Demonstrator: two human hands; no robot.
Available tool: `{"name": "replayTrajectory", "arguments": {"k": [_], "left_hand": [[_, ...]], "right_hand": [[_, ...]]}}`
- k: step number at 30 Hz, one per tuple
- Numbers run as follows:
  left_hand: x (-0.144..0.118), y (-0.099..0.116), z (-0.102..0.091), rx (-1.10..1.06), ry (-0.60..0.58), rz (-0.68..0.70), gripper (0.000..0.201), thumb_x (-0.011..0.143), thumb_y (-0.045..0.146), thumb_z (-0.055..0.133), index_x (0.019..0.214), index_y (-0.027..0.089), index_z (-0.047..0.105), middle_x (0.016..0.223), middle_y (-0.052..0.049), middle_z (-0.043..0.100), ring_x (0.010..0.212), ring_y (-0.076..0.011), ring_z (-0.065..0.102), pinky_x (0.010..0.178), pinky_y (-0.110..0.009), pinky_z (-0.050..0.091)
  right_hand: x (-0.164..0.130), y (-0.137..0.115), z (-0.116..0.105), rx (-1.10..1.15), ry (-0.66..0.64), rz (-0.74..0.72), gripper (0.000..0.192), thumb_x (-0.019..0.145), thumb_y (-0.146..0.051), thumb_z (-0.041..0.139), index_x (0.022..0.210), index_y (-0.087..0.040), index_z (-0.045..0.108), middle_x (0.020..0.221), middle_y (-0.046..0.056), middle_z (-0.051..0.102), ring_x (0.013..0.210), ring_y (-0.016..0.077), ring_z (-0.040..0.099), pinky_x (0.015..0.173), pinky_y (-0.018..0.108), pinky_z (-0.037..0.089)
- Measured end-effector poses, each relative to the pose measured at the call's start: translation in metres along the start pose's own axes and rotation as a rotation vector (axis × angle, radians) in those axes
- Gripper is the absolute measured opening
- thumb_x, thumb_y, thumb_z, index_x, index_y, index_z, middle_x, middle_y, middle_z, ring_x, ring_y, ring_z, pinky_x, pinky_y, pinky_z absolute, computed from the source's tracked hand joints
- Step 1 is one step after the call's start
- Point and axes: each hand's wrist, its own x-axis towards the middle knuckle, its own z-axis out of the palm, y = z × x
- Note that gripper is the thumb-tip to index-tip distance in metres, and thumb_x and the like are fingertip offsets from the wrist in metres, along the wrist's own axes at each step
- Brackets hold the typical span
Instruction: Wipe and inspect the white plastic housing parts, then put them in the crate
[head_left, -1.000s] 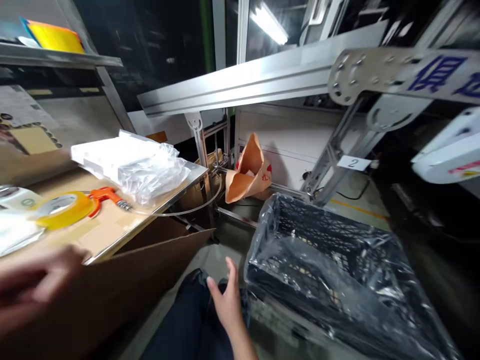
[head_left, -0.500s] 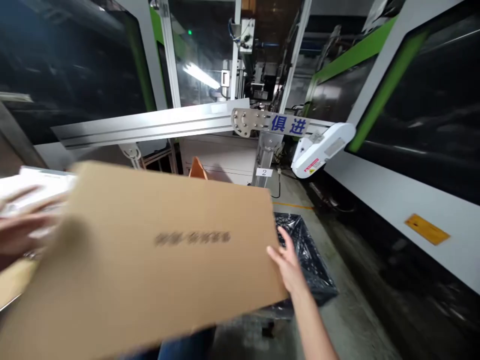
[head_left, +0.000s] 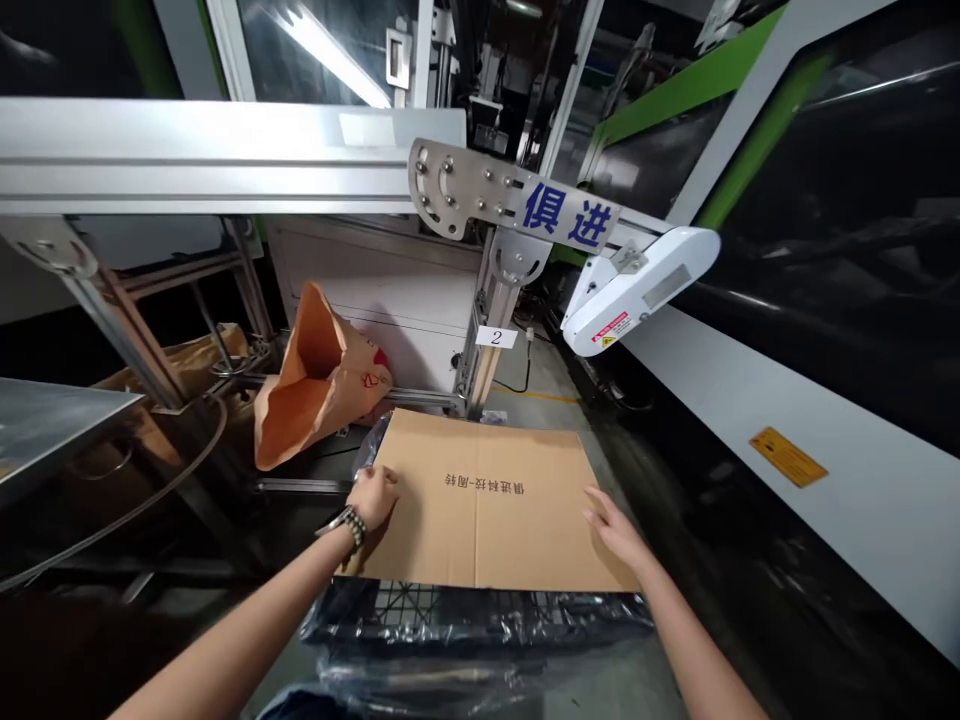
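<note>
Hands come first: our left hand (head_left: 373,497) closes its fingers on the left edge of the flat cardboard sheet (head_left: 487,510), a bead bracelet (head_left: 351,523) on its wrist, and our right hand (head_left: 613,527) lies open and flat on the right edge of the same sheet. We see the sheet lying flat across the top of the black plastic crate (head_left: 480,618), which is lined with a clear plastic bag and stands on the floor just in front of us. Behind the crate we see an open orange paper bag (head_left: 315,390) leaning on the metal frame, a white label with the number 2 (head_left: 496,337) on the post, and a long aluminium beam (head_left: 225,155) above.
</note>
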Motion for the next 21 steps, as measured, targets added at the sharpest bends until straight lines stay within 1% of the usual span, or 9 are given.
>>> {"name": "replayTrajectory", "arguments": {"k": [2,4,5,7,9,13,17,19,21], "left_hand": [[0.001,0.004,0.027,0.083,-0.008,-0.003,0.04,0.094,0.031,0.069,0.131,0.018,0.059,0.142,-0.013,0.056,0.121,-0.0301,0.06,0.1,-0.053,0.054],[0.003,0.007,0.05,0.149,-0.031,-0.014,0.042,0.093,0.03,0.07,0.132,0.018,0.059,0.143,-0.013,0.055,0.12,-0.0301,0.06,0.099,-0.053,0.055],[0.004,0.007,0.059,0.172,-0.043,-0.025,0.042,0.093,0.031,0.069,0.132,0.018,0.059,0.142,-0.013,0.056,0.118,-0.0292,0.061,0.097,-0.051,0.056],[0.01,0.004,0.07,0.203,-0.059,-0.054,0.038,0.095,0.032,0.067,0.129,0.018,0.059,0.135,-0.012,0.059,0.108,-0.0261,0.065,0.091,-0.047,0.058],[0.016,-0.004,0.07,0.22,-0.069,-0.065,0.034,0.097,0.033,0.064,0.127,0.017,0.06,0.129,-0.011,0.062,0.097,-0.0225,0.067,0.083,-0.043,0.06],[0.021,-0.02,0.056,0.269,-0.09,-0.035,0.03,0.099,0.033,0.061,0.124,0.017,0.06,0.119,-0.009,0.065,0.084,-0.0181,0.067,0.076,-0.039,0.06],[0.005,-0.025,0.05,0.348,-0.131,-0.011,0.029,0.1,0.032,0.06,0.124,0.016,0.06,0.116,-0.009,0.066,0.078,-0.0161,0.067,0.071,-0.035,0.06],[-0.006,-0.028,0.054,0.38,-0.155,0.011,0.029,0.1,0.032,0.06,0.124,0.016,0.06,0.115,-0.009,0.066,0.078,-0.016,0.067,0.072,-0.036,0.06],[-0.015,-0.032,0.06,0.401,-0.206,0.066,0.03,0.099,0.033,0.061,0.124,0.016,0.061,0.115,-0.009,0.067,0.082,-0.0176,0.068,0.075,-0.038,0.061]], "right_hand": [[0.012,0.0,0.018,-0.077,-0.054,0.043,0.064,0.087,-0.015,0.056,0.149,-0.024,0.045,0.148,0.014,0.051,0.139,0.0284,0.052,0.116,0.043,0.04],[0.022,-0.001,0.035,-0.155,-0.102,0.082,0.085,0.078,-0.01,0.059,0.157,-0.027,0.034,0.148,0.015,0.046,0.133,0.0307,0.056,0.114,0.042,0.039],[0.026,-0.001,0.042,-0.189,-0.125,0.098,0.093,0.073,-0.008,0.06,0.158,-0.029,0.03,0.148,0.016,0.045,0.131,0.0314,0.057,0.113,0.042,0.039],[0.033,0.001,0.05,-0.243,-0.166,0.114,0.1,0.068,-0.006,0.061,0.159,-0.029,0.027,0.149,0.017,0.044,0.132,0.0323,0.056,0.114,0.042,0.036],[0.038,0.004,0.051,-0.277,-0.206,0.107,0.099,0.068,-0.006,0.059,0.159,-0.03,0.026,0.152,0.015,0.043,0.138,0.0312,0.05,0.116,0.041,0.033],[0.043,0.01,0.038,-0.295,-0.281,0.067,0.091,0.071,-0.006,0.052,0.156,-0.03,0.031,0.155,0.008,0.043,0.146,0.0266,0.041,0.119,0.04,0.031],[0.034,0.016,0.021,-0.283,-0.357,0.022,0.088,0.073,-0.004,0.05,0.157,-0.025,0.034,0.159,0.01,0.04,0.147,0.0236,0.041,0.119,0.034,0.032],[0.025,0.019,0.016,-0.285,-0.393,0.02,0.088,0.074,-0.004,0.051,0.158,-0.024,0.032,0.157,0.012,0.043,0.146,0.0245,0.044,0.119,0.035,0.033],[0.014,0.021,0.019,-0.294,-0.45,0.025,0.086,0.074,-0.003,0.054,0.155,-0.025,0.039,0.151,0.012,0.05,0.143,0.0253,0.048,0.119,0.037,0.036]]}}
